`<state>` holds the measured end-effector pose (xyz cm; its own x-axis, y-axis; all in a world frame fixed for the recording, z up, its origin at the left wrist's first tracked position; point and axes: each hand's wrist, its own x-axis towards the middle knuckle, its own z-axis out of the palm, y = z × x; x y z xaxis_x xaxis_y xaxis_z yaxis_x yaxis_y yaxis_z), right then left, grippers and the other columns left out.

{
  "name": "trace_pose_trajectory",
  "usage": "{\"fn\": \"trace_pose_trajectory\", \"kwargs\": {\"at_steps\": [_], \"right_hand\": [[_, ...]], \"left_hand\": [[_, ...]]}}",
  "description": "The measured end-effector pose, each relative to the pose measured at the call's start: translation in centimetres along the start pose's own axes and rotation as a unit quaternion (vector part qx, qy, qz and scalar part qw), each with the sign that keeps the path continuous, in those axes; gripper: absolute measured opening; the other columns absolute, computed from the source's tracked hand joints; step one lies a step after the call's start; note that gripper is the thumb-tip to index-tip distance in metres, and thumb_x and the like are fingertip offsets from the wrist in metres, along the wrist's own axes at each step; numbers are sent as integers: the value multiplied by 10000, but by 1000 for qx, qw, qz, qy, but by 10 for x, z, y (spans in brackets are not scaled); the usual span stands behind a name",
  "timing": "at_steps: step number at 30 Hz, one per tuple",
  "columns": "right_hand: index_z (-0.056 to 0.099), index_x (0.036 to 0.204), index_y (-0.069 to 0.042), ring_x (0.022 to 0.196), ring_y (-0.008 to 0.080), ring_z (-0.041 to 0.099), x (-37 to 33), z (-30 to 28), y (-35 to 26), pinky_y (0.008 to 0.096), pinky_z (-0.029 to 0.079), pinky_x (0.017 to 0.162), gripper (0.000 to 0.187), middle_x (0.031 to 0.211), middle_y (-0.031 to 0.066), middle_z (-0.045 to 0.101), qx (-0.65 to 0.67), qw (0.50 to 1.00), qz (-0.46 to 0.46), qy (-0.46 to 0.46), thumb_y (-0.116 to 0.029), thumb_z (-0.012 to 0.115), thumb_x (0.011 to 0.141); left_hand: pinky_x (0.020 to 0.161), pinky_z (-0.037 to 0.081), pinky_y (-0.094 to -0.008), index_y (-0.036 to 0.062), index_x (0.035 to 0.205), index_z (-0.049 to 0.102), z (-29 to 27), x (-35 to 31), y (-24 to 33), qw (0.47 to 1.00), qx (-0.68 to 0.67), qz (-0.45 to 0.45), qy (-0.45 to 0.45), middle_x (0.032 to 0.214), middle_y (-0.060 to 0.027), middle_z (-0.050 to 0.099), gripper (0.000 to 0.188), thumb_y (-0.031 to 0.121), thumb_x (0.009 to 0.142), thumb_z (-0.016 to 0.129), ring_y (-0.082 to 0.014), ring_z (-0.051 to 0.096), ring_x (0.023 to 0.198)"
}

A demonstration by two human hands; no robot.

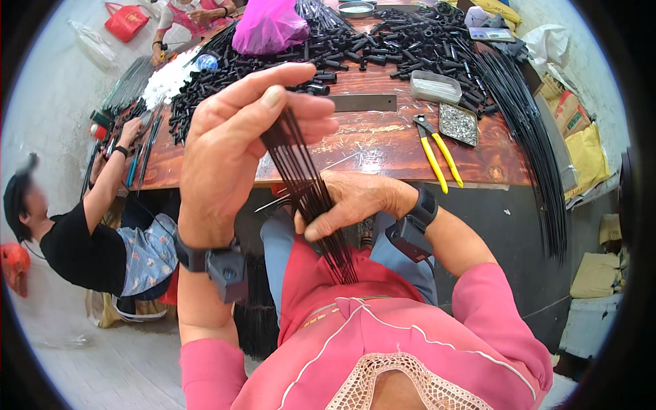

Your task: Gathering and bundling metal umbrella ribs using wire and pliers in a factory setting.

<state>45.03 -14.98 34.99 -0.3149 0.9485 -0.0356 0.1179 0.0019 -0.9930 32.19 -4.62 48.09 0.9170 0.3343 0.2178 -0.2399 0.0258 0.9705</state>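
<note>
Head view, and we've got both hands up in front of our chest on a bundle of thin black rods (307,184). Our left hand (239,143) is pinching the top ends of the bundle, thumb and fingers closed flat on them. Our right hand (348,201) is wrapped round the same bundle lower down, fingers clamped about its middle. The lower tips run down against our pink apron (383,328), so the bundle hangs between table edge and lap, tilted slightly, top end leaning to our left.

How will they handle? We'd judge them light and thin, fairly stiff along their length but springy, and smooth enough to slide past one another. A loose pinch would let single rods slip out and fan apart. Holding at two places, near the top and around the middle, looks like the sound way to keep them even.

Ahead of us, the wooden table (383,147) carries a big heap of short black tubes (410,41), a pink bag (270,26), yellow-handled pliers (437,154), a small tray of metal bits (458,123) and a clear plastic box (436,85). Long black rods (533,130) drape over the table's right end. To our left a person in a black top (75,253) reaches onto the table, and another person (195,14) is at work at the far end.
</note>
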Motion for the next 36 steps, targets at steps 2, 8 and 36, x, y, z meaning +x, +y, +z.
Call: {"fn": "trace_pose_trajectory", "kwargs": {"at_steps": [2,8,36], "right_hand": [[642,1073,-25,904,160,602,-8,2,-4,321,482,824,480,948,52,649,21,997,-68,-38,-362,786,762],[647,869,-36,652,68,511,-17,16,9,257,429,559,373,711,-41,566,167,985,-27,-31,-403,697,831],[662,865,-21,704,205,581,-34,32,20,341,465,665,326,715,91,604,21,982,-41,181,-346,654,839]], "left_hand": [[872,542,-436,-92,1323,435,15,-13,13,1000,12,4,6,1053,-257,650,439,200,996,442,-359,678,936],[838,545,-528,-96,1283,428,13,-47,10,976,19,138,-169,1026,-350,613,383,167,1006,406,-451,657,920],[964,487,-392,-77,1329,434,21,-57,-123,986,-118,-77,87,1206,-266,589,603,348,934,596,-318,609,1105]]}}
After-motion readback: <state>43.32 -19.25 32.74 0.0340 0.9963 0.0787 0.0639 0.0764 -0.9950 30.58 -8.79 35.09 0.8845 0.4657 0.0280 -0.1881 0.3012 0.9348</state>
